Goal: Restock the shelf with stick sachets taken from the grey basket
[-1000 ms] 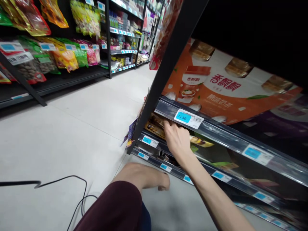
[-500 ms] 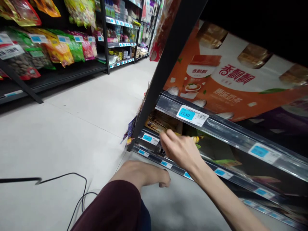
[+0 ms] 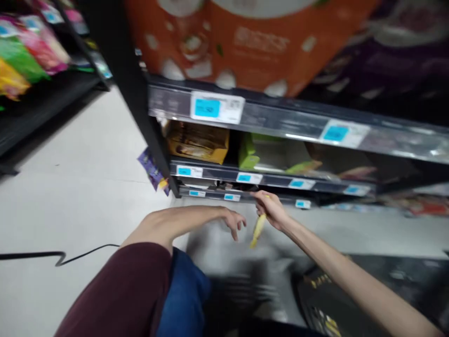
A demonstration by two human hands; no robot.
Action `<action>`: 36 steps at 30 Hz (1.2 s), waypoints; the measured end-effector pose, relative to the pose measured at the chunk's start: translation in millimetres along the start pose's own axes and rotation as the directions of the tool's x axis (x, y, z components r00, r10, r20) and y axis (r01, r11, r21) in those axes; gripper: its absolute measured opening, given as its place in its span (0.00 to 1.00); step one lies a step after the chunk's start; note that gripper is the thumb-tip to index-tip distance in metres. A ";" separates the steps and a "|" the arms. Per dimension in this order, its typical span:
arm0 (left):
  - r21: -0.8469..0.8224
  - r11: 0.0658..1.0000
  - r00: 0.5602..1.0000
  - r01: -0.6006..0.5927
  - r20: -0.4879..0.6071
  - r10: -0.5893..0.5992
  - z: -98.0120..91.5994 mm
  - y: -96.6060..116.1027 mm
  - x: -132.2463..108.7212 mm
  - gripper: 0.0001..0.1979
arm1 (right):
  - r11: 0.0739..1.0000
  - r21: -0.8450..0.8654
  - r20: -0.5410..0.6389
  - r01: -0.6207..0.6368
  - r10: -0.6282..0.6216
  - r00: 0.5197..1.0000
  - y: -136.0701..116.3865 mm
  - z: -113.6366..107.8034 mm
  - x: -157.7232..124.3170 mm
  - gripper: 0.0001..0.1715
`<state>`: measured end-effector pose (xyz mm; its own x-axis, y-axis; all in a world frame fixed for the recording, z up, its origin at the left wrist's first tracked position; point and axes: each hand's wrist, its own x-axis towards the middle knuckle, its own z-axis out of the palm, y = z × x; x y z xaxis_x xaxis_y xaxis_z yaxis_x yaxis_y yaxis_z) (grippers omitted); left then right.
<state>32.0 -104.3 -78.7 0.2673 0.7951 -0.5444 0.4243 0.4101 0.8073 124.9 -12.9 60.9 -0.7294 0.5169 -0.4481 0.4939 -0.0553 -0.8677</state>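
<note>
My right hand (image 3: 271,208) is in front of the lowest shelf rails, pinched on a small yellow packet (image 3: 257,230) that hangs down from its fingers. My left hand (image 3: 234,221) hovers just left of the packet, fingers loosely spread and holding nothing. Behind the hands, the low shelf carries a yellow-brown box (image 3: 198,142) and a green box (image 3: 249,152). The picture is blurred by motion.
A large orange pack (image 3: 245,42) stands on the shelf above, over a rail (image 3: 280,121) with blue price tags. A black upright post (image 3: 133,93) edges the shelving. A black cable (image 3: 59,256) lies on the pale floor. Snack bags (image 3: 21,61) hang across the aisle.
My right hand has come out of the shelf and down, now gripping a yellow packet. My view has swung right and level with the shelves. My left hand has lifted and opened.
</note>
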 end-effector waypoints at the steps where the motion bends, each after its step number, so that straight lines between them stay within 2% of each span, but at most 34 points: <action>1: -0.099 0.995 0.999 -0.015 0.028 0.017 -1.0 2.4 0.8 0.39 | 0.992 0.112 -0.006 -0.057 0.058 0.998 14.3 -4.5 6.9 0.17; 4: -0.374 0.925 0.983 -0.060 0.137 0.119 -2.8 12.4 1.5 0.37 | 0.956 0.276 -0.046 -0.102 0.120 0.992 44.2 -19.7 17.6 0.13; 6: -0.501 0.859 0.980 -0.101 0.100 0.173 -1.6 20.0 1.3 0.30 | 0.930 0.351 -0.088 -0.108 0.148 0.985 53.6 -27.6 20.9 0.13; 8: -0.561 0.816 0.985 -0.142 0.001 0.172 1.8 26.4 1.9 0.28 | 0.895 0.433 -0.099 -0.106 0.165 0.981 58.2 -32.5 23.5 0.12; 10: -0.574 0.804 0.987 -0.159 -0.078 0.140 6.3 30.2 3.3 0.30 | 0.873 0.477 -0.089 -0.099 0.160 0.983 61.5 -35.4 25.5 0.10; 14: -0.617 0.774 0.989 -0.144 -0.112 0.095 12.5 29.9 3.7 0.31 | 0.918 0.387 -0.043 -0.082 0.107 0.993 70.9 -41.1 27.4 0.04; 19: -0.614 0.778 0.990 -0.135 -0.120 0.077 11.5 26.5 -2.7 0.32 | 0.958 0.276 0.073 -0.082 0.064 0.995 86.6 -52.1 33.5 0.17; 23: -0.614 0.777 0.988 -0.137 -0.137 0.067 10.9 29.7 -4.2 0.34 | 0.972 0.235 0.011 -0.008 0.005 1.000 94.0 -58.8 40.0 0.23; 28: -0.560 0.806 0.975 -0.190 -0.201 0.090 10.3 36.8 -2.9 0.30 | 0.980 0.196 -0.036 0.039 -0.032 0.999 96.5 -60.9 39.0 0.22; 33: -0.527 0.828 0.974 -0.194 -0.202 0.100 6.5 34.4 -0.4 0.26 | 0.977 0.210 -0.045 0.046 -0.037 0.998 93.8 -62.0 36.4 0.23; 36: -0.526 0.823 0.972 -0.217 -0.193 0.133 4.6 30.6 1.0 0.25 | 0.973 0.225 -0.057 0.043 -0.031 0.998 92.1 -66.4 38.5 0.26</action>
<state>49.2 -93.0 -55.5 0.1492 0.9139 -0.3774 -0.1638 0.3993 0.9021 173.8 58.6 -22.0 -0.7162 0.5662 -0.4080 0.3427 -0.2240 -0.9124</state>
